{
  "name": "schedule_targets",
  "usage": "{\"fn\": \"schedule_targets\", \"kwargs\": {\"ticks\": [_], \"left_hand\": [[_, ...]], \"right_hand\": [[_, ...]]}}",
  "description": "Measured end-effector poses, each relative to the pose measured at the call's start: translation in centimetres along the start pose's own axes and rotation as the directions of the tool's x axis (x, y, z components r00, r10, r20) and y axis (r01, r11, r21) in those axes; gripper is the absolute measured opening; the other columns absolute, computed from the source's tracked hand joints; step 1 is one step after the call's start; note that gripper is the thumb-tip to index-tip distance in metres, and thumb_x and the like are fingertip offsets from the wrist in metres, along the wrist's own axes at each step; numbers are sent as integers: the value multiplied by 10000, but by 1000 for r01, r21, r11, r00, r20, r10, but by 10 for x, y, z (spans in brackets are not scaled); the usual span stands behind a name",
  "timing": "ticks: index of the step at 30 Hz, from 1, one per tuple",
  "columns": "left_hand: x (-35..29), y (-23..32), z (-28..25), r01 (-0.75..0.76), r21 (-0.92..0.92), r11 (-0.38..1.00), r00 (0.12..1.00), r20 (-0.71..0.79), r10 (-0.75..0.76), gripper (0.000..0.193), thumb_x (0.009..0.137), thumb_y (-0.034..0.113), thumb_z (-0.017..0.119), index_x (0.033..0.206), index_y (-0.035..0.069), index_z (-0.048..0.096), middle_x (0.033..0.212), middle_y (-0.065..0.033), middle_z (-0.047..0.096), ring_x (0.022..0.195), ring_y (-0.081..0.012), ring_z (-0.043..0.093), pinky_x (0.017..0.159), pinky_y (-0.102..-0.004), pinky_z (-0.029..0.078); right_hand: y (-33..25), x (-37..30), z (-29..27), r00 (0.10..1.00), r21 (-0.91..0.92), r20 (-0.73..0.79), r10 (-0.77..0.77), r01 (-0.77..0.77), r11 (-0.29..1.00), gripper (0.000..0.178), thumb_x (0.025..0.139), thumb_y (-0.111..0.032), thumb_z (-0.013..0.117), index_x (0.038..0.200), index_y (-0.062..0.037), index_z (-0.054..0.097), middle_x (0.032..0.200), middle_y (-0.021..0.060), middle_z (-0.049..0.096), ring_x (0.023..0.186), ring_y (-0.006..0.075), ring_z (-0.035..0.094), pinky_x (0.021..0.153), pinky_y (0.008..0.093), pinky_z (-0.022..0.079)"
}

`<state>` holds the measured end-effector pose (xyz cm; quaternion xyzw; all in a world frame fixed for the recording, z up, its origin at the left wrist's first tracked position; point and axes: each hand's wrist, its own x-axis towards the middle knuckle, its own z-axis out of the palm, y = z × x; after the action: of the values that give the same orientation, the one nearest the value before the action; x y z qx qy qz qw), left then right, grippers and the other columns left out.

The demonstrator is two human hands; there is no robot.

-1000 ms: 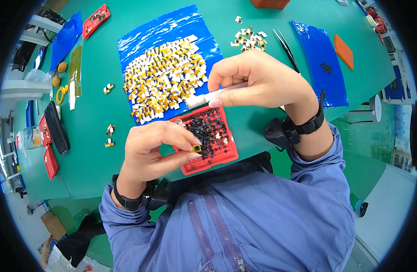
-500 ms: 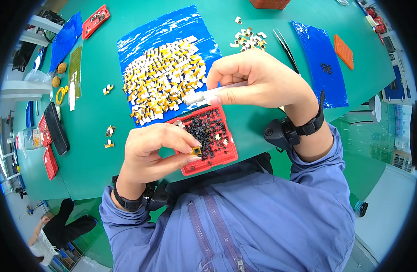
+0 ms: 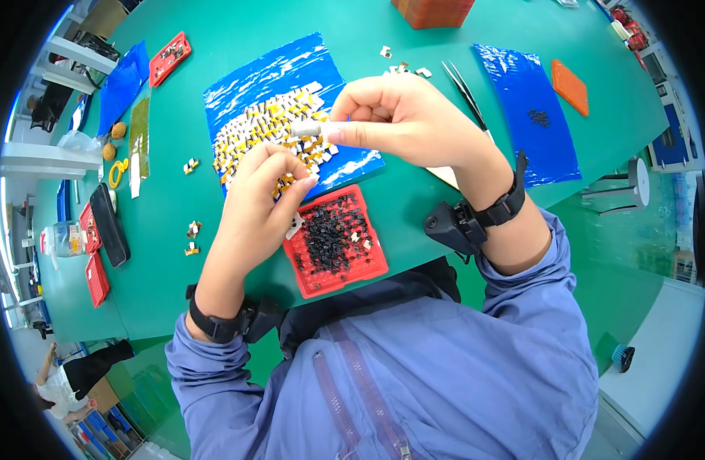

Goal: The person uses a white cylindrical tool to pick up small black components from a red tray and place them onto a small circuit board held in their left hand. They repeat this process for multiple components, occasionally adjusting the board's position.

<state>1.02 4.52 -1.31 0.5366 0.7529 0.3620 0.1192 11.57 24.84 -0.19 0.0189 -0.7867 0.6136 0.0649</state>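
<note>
My right hand (image 3: 410,123) is closed round a slim white rod with a thick grey end (image 3: 306,129), which points left over the pile. My left hand (image 3: 260,195) reaches to the near edge of the heap of small white-and-yellow pieces (image 3: 256,126), its thumb and fingers curled together; whatever is between them is hidden. The heap lies on a blue plastic sheet (image 3: 291,61). Just below my hands stands a red tray (image 3: 360,268) strewn with many small black parts (image 3: 325,238) and a few whitish pieces.
Tweezers (image 3: 466,92) lie right of my right hand, before a second blue sheet (image 3: 521,77) with black bits and an orange tray (image 3: 569,87). Leftward are a black case (image 3: 108,225), yellow scissors (image 3: 118,173) and a red tray (image 3: 170,59). A person (image 3: 61,387) is at lower left.
My left hand has moved up from over the red tray to the heap; the small yellow-and-black piece it held no longer shows. My right hand, still gripping the rod, has shifted slightly up and left.
</note>
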Motion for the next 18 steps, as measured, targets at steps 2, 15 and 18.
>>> {"fn": "schedule_targets", "kwargs": {"ticks": [2,15,18], "left_hand": [[8,0,6,-5,77,997,1000,10,4,109,797,80,657,825,9,579,909,-125,498,915,-279,490,803,-365,406],[13,-9,22,-46,288,957,998,-28,56,154,759,97,687,864,34,593,902,-125,523,901,-304,499,810,-393,401],[11,-6,15,10,279,960,998,-64,8,161,793,98,658,906,22,572,955,-125,541,968,-293,507,865,-385,391]], "right_hand": [[-2,-1,-2,1000,28,-31,-3,4,1000,179,888,-184,640,888,-5,638,702,-38,580,642,13,481,539,182,362],[0,-3,-7,980,68,-162,-120,132,989,163,881,-157,645,896,5,638,751,-8,617,683,22,534,603,177,421],[-11,-16,-14,955,90,-245,-169,196,977,131,893,-125,617,910,3,634,747,13,617,682,25,554,607,165,435]]}}
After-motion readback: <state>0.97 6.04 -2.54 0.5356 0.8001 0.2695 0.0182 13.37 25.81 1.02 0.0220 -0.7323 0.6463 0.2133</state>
